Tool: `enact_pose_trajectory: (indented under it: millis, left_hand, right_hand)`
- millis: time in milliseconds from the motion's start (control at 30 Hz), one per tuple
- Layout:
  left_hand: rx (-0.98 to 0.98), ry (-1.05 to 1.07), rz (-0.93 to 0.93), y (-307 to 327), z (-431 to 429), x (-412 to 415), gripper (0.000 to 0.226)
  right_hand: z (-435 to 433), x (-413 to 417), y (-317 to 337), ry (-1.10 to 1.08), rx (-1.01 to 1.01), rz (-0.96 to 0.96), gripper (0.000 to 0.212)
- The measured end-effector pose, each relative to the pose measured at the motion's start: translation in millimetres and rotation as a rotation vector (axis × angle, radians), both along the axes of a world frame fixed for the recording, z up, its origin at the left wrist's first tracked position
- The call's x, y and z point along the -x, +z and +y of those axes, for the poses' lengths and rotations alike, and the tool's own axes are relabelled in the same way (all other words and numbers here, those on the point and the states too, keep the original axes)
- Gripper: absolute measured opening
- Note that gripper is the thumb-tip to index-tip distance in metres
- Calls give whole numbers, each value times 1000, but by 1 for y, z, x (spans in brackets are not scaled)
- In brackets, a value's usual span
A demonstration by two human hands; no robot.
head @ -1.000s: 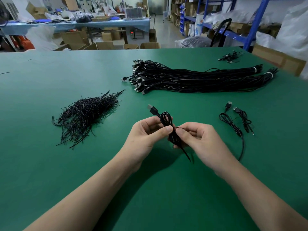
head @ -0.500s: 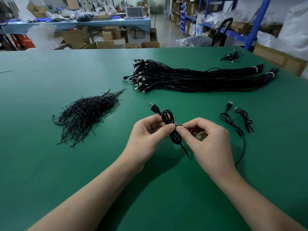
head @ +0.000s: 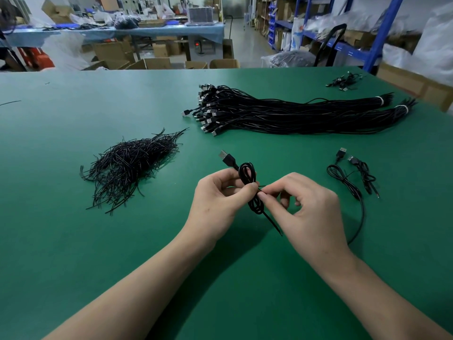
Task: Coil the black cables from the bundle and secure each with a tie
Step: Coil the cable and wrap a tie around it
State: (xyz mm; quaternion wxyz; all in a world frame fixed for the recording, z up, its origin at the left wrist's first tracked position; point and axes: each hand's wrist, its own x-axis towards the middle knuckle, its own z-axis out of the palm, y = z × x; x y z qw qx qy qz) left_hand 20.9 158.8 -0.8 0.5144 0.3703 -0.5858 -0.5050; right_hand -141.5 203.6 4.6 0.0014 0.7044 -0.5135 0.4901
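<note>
A person holds a thin black coiled cable (head: 255,204) just above the green table (head: 73,241), near the middle and close to the body. The cable is folded into long, narrow loops and squeezed at its middle, so one loop pokes up and one hangs down, a bit like a number eight. A plug (head: 226,157) with a silver tip sticks out at the top, pointing up and to the left. A thin bare end sticks out at the bottom, pointing down and to the right. The left hand (head: 218,197) has its thumb and fingers curled around the middle of the coil. The right hand (head: 306,212) pinches a small black tie (head: 261,186) at that same spot with its thumb and first finger, and its other fingers are bent loosely. Farther back lies the big bundle (head: 294,114) of long black cables. To the left sits a messy pile of ties (head: 130,165). To the right lie two more cables (head: 344,179), one coiled up and one partly loose.
</note>
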Motion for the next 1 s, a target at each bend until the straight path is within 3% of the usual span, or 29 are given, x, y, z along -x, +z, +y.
enact_pose_trajectory:
  millis: [100,367,667,900,1000]
  left_hand:
    - [-10,-54,-31,-1,-1,-2,18]
    - [-35,-256,3,3,2,-3,8]
    - [-34,-306,-41,5,3,-5,13]
    - [-12,-205,-73,8,5,-3,19]
    - [11,-146,-86,8,8,1,22]
  right_hand:
    - [-1,2,0,22,23,28,10]
    - [-5,15,10,65,-140,-132,7]
    - [-9,28,12,175,-344,18,32]
    - [-8,22,7,281,-475,-222,33]
    - [-8,16,5,347,-486,-409,32]
